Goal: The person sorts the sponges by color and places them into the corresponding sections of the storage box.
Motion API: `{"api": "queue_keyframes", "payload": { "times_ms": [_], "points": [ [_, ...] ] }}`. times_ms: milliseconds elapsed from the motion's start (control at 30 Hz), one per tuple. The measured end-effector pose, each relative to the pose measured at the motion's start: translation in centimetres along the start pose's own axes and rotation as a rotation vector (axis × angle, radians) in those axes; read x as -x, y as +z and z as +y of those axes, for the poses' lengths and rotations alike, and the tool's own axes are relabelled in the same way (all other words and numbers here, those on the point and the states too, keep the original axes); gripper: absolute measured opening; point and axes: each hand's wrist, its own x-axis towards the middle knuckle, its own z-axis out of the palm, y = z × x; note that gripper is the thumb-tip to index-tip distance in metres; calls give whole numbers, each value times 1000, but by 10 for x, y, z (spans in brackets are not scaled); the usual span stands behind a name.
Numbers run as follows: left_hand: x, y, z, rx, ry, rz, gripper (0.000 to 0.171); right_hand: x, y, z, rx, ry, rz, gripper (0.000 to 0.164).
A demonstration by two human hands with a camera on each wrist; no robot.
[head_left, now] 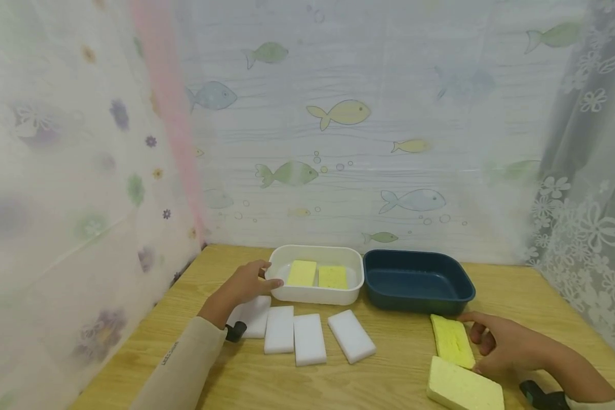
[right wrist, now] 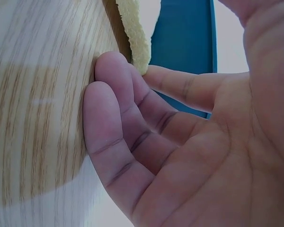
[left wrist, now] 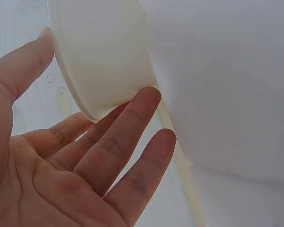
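Note:
My left hand (head_left: 245,283) holds the left end of a white basin (head_left: 318,295), thumb at the front rim and fingers along its side. The left wrist view shows the fingers (left wrist: 118,137) only slightly bent against the basin's outside. Two yellow sponges, a paler one (head_left: 302,273) and a deeper one (head_left: 333,277), lie inside the basin. At the right, my right hand (head_left: 517,344) pinches a thin yellow sponge (head_left: 452,341) between index finger and thumb, at opposite ends. Its other fingers (right wrist: 104,118) curl against the table. A thicker pale yellow sponge (head_left: 463,384) lies nearer.
A dark blue basin (head_left: 415,302) stands right of the white one, with nothing seen in it. Several white sponge blocks, one at the right (head_left: 352,336), lie on the wooden table (head_left: 389,370) in front. A fish-patterned curtain (head_left: 338,188) hangs behind.

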Motion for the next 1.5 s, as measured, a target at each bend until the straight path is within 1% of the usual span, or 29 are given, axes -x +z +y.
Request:
{"api": "queue_keyframes", "payload": {
  "times_ms": [267,400,633,800,867,967,1167,1233,1400,1500],
  "points": [
    [-1,0,-1,7,-8,-14,84,-1,1,-1,-17,18,-4,84],
    [0,0,0,12,-7,-15,83,-1,1,0,-34,-5,-19,82],
    [3,-2,1,-1,1,-9,83,-2,-1,-4,7,-18,-4,80],
    [2,-3,2,6,-6,-16,85,-2,0,-3,-36,-32,-20,79],
    [1,-3,2,13,-6,-21,85,-2,0,-3,-34,-31,-21,79],
    [0,-2,2,23,-8,-20,85,-1,0,-2,-4,-31,-12,78],
    [1,-1,1,7,-11,-12,84,3,0,-6,87,-24,45,75],
    [0,-1,0,6,-15,-13,84,4,-1,-7,95,-27,52,72],
    [0,-1,0,13,-12,-16,86,3,-2,-7,80,-35,37,66],
    [0,-1,1,12,-19,-13,86,3,-4,-7,99,-52,47,63]
  ]
}}
